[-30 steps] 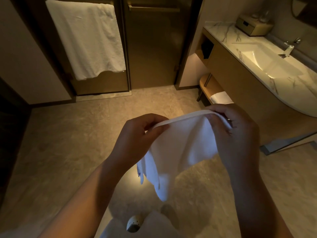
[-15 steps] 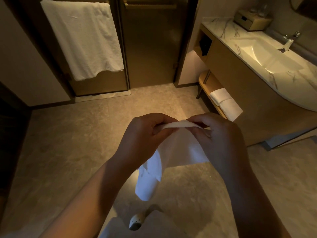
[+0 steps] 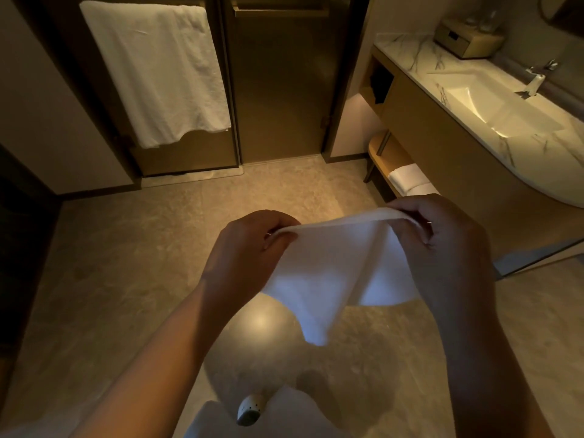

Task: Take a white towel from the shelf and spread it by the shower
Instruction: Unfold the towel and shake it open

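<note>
A white towel hangs in front of me above the floor, stretched along its top edge between both hands. My left hand pinches the left end of that edge. My right hand pinches the right end. The cloth sags below in loose folds, one corner pointing down. The low wooden shelf under the vanity, at the right, holds more folded white towels. The shower's glass door stands straight ahead, closed.
A large white towel hangs on the panel left of the shower door. The vanity with its lit sink and faucet runs along the right. A tissue box sits on the counter. Beige tiled floor lies ahead.
My hands have moved apart along the towel's top edge, opening the cloth wider. Half a second ago they were close together with the towel bunched.
</note>
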{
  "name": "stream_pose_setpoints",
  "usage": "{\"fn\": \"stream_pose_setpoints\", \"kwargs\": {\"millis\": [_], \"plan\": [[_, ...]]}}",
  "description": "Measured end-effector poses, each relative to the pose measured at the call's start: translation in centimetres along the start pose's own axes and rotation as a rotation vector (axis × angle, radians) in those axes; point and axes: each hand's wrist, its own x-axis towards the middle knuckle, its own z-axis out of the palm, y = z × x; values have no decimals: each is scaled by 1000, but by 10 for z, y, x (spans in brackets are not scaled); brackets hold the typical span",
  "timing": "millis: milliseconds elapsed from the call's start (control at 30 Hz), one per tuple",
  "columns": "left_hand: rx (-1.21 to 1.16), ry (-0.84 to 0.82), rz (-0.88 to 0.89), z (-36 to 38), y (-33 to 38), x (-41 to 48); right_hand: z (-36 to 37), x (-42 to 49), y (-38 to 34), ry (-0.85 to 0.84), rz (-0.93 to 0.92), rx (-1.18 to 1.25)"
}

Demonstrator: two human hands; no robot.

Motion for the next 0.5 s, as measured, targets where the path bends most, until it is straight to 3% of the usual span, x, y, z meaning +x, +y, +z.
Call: {"fn": "stream_pose_setpoints", "kwargs": {"millis": [133, 300, 500], "plan": [[-24, -8, 30, 9, 11, 0, 2, -2, 4, -128, -10, -93], [13, -50, 103, 15, 22, 1, 22, -11, -4, -326, -27, -43], [3, -24, 174, 11, 24, 2, 42, -16, -13, -268, -13, 75]]}}
